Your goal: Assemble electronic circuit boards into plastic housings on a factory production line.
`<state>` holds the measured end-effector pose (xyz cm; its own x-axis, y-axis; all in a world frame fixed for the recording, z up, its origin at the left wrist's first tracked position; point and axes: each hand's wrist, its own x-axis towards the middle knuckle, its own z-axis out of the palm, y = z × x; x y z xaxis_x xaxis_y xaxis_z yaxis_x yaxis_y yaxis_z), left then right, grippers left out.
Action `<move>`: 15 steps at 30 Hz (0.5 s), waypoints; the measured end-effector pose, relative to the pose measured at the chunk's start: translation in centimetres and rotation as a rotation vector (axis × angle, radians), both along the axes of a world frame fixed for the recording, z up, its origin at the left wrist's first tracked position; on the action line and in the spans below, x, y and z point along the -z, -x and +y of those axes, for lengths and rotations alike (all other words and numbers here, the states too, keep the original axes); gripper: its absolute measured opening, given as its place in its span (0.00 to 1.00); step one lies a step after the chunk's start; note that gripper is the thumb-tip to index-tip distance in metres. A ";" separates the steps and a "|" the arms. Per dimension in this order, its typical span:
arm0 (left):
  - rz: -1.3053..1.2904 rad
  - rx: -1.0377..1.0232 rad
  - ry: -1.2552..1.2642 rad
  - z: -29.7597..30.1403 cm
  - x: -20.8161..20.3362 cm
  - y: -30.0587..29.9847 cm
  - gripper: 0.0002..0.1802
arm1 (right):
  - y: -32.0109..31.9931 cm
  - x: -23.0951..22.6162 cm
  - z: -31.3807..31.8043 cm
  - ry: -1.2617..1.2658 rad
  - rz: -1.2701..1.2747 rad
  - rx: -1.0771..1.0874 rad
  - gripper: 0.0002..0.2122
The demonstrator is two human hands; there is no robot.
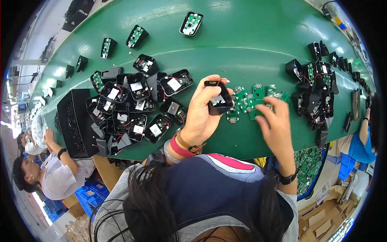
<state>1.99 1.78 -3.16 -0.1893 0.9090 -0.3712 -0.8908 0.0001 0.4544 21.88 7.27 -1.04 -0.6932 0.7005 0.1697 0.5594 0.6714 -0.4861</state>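
My left hand [199,111] is wrapped round a black plastic housing [220,103], tilted with its cavity facing up. A pale block shows inside it, and a red wire with a small white connector sticks out at its top. My right hand [275,119] hovers just right of a loose cluster of green circuit boards [245,99], its thumb and fingers curved and apart with nothing seen between them. One board [257,90] with a metal port lies just beyond those fingers.
Left of me several black housings [139,103] with wires lie heaped beside a black bin [73,121] of small dark parts. More housings [316,86] pile up at right. Board-fitted housings [191,24] stand far back. Below the right edge sits a crate of boards [307,169]. Another person [60,169] works at left.
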 end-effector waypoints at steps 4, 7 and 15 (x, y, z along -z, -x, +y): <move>0.028 0.037 -0.025 0.0 -0.1 0.2 0.11 | 0.4 -1.4 0.3 -0.122 0.183 0.171 0.13; 0.031 0.006 -0.023 0.1 -0.1 0.1 0.10 | 3.1 -2.0 0.0 -0.066 0.089 -0.033 0.17; 0.040 -0.151 -0.115 -0.3 -0.6 0.5 0.11 | 5.3 -1.1 0.1 -0.010 -0.131 -0.216 0.26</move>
<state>1.50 1.49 -2.52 -0.3396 0.9051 -0.2559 -0.8578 -0.1864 0.4789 16.55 7.32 0.01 -0.8433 0.5322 0.0747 0.4600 0.7867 -0.4117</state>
